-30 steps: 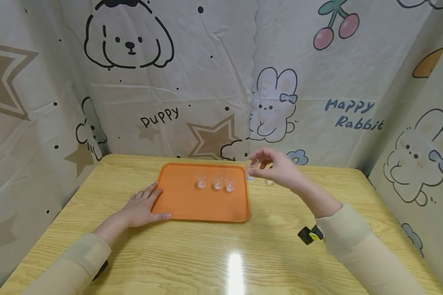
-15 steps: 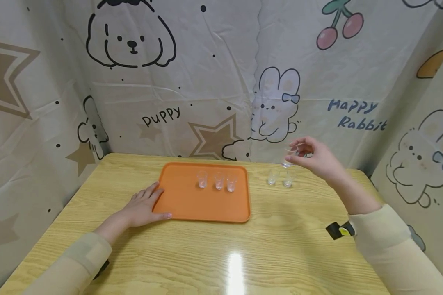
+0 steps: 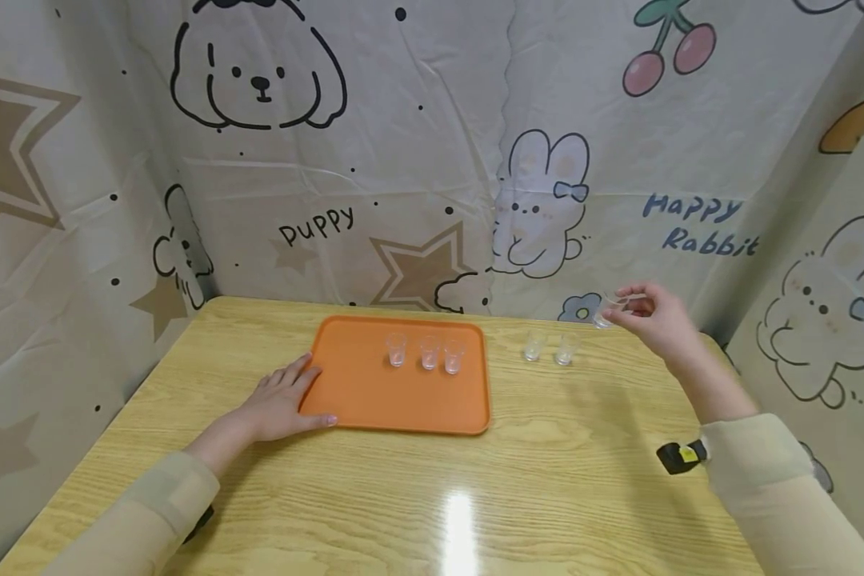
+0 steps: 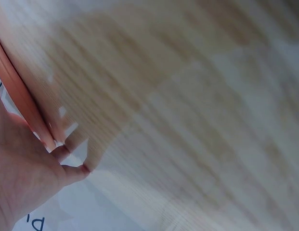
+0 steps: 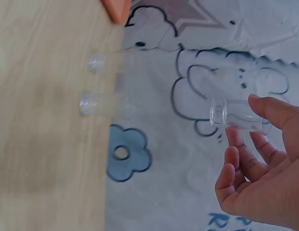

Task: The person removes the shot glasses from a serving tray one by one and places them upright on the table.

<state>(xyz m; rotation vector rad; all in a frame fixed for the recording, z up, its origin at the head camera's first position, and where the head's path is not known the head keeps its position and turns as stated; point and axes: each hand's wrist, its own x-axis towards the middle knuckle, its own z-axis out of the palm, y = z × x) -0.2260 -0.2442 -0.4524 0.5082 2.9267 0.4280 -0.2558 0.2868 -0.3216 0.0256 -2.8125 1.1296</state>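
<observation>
Between thumb and fingers, my right hand (image 3: pixel 651 318) pinches a small clear cup (image 5: pixel 236 114) near its rim, raised above the table at the back right. Two similar clear cups, a left one (image 3: pixel 532 349) and a right one (image 3: pixel 565 352), stand upright on the table to the left of that hand. My left hand (image 3: pixel 277 406) lies spread at the left edge of an orange tray (image 3: pixel 396 412), its thumb along the front rim. On the tray, three clear cups stand in a row: a left cup (image 3: pixel 397 352), a middle cup (image 3: pixel 429 354) and a right cup (image 3: pixel 453 358).
A light wooden table (image 3: pixel 374 504) carries everything. Behind it and at both sides hangs a pale printed curtain (image 3: pixel 418 160) with cartoon animals and stars. Its back part comes right down to the table's far edge.
My right hand has moved right, away from the tray's right edge, carrying the cup, and from half a second ago it is slightly lower. The left hand and tray have stayed put.
</observation>
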